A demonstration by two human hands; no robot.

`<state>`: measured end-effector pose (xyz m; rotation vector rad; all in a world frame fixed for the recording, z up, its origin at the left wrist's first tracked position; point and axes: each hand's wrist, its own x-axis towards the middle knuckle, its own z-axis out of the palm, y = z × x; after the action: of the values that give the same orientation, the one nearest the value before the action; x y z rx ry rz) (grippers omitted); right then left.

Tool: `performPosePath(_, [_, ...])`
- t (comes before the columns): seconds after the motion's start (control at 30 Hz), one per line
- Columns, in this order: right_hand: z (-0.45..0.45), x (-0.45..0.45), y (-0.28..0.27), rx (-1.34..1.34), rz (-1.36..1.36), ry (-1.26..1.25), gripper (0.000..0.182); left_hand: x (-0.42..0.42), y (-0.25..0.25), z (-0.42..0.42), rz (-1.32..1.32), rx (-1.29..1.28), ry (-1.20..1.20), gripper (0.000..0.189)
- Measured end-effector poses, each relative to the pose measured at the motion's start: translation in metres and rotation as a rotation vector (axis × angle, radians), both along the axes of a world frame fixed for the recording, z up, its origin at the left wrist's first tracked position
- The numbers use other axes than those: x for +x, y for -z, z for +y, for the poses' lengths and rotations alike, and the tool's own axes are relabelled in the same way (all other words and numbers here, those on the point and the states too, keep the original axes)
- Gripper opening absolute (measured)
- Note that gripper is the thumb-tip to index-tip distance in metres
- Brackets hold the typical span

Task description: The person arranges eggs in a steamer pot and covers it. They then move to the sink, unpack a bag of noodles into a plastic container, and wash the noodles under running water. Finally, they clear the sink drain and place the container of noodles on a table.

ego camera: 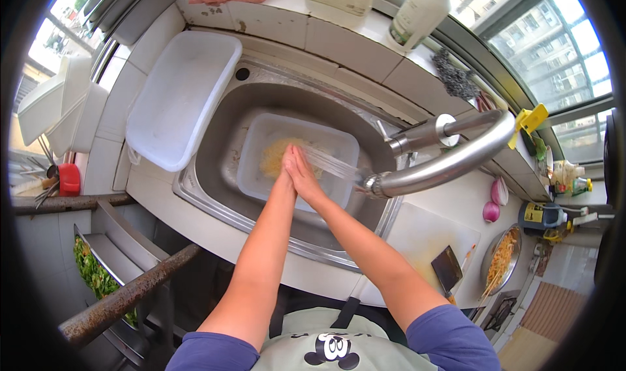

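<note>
Palm to palm, my left hand [286, 169] and my right hand [305, 177] press together with straight fingers held close. Nothing shows between them. They are over a translucent white plastic tub [252, 135] that sits in the stainless steel sink [222, 131]. Fine yellow shreds [272, 156] lie in the tub, partly hidden behind my fingers. From the curved metal faucet [440, 168] on the right, a spray of water [330, 164] runs toward my hands.
Left of the sink, another white tub [178, 97] rests on the rim. Right of it are a cutting board [420, 226], a cleaver [446, 268], red onions [491, 212] and a metal bowl [513, 270] of shredded food. A rusty bar [132, 292] juts out lower left.
</note>
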<state>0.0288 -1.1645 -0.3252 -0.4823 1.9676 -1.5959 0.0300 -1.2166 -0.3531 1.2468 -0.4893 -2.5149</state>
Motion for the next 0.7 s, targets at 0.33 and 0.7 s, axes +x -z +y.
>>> performPosePath(0.33, [0.052, -0.044, -0.033, 0.017, 0.36, 0.103, 0.034, 0.014, -0.061, 0.005, 0.14, -0.076, 0.1, 0.022])
performPosePath(0.7, [0.104, -0.047, -0.129, -0.213, -0.282, -0.347, 0.058, 0.035, -0.151, 0.002, 0.279, -0.275, 0.535, 0.032])
